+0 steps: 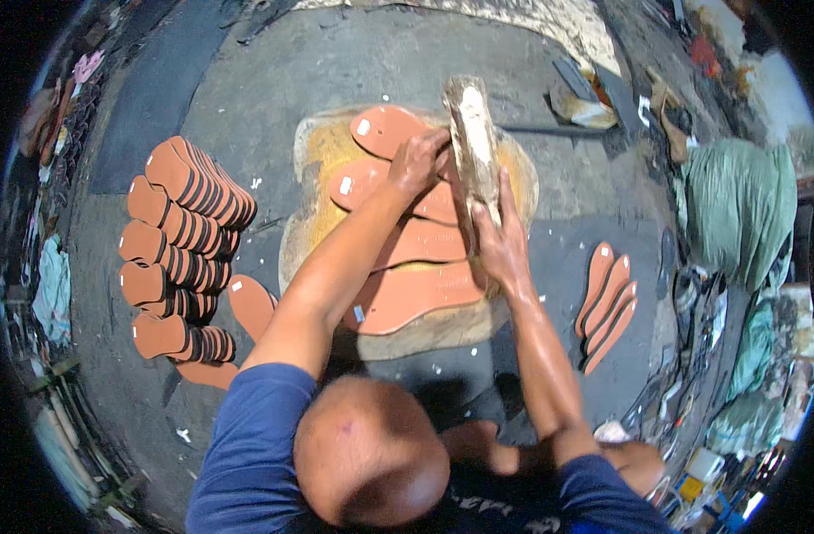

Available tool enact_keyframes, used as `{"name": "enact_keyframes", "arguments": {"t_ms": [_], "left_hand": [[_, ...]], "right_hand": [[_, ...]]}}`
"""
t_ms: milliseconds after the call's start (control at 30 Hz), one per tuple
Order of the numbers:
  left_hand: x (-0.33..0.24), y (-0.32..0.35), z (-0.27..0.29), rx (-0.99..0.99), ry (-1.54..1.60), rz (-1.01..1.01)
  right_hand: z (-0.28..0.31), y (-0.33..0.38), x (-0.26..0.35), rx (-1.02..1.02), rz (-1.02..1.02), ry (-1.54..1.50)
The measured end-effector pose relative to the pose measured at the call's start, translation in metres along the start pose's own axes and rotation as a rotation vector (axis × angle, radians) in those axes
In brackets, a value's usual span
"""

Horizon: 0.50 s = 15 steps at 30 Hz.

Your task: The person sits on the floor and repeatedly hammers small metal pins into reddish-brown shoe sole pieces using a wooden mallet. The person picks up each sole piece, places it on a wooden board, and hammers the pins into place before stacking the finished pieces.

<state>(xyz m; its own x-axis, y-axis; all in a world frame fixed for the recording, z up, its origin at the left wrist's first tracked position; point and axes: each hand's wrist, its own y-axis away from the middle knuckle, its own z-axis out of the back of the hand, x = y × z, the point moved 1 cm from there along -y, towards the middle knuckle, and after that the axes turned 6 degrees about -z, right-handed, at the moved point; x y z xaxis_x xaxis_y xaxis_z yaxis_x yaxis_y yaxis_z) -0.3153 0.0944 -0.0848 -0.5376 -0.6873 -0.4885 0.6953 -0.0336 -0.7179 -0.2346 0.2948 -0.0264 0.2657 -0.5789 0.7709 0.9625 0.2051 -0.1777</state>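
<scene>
On a worn, yellowish wooden block [322, 147] lie several brown shoe soles, one above another, each with a small light sticker. My left hand [416, 162] is curled over the right end of the top sole [385, 131], fingertips closed on its edge; part of that end is hidden under the hand. A long, worn bar [474, 133], pale and shiny on its upper face, stands over the soles' right ends. My right hand [502, 238] grips its lower end, thumb on one side and fingers on the other. Below, the lowest sole [416, 298] lies nearest my body.
Stacked soles [180, 227] stand in several leaning rows on the left, with a loose sole [251, 303] beside them. Narrow brown strips [605, 303] lie fanned on the dark floor at right. Beyond them sits a green sack [736, 214]. A dark tray-like piece [585, 102] is farther back.
</scene>
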Motion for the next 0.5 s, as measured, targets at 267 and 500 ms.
{"name": "enact_keyframes", "arguments": {"t_ms": [267,500], "left_hand": [[0.023,0.003,0.0,0.039,0.449,0.591],[0.017,-0.012,0.033,-0.315,0.964,0.788]], "right_hand": [[0.027,0.06,-0.003,0.198,-0.411,0.186],[0.032,0.059,-0.015,0.179,-0.431,0.167]]}}
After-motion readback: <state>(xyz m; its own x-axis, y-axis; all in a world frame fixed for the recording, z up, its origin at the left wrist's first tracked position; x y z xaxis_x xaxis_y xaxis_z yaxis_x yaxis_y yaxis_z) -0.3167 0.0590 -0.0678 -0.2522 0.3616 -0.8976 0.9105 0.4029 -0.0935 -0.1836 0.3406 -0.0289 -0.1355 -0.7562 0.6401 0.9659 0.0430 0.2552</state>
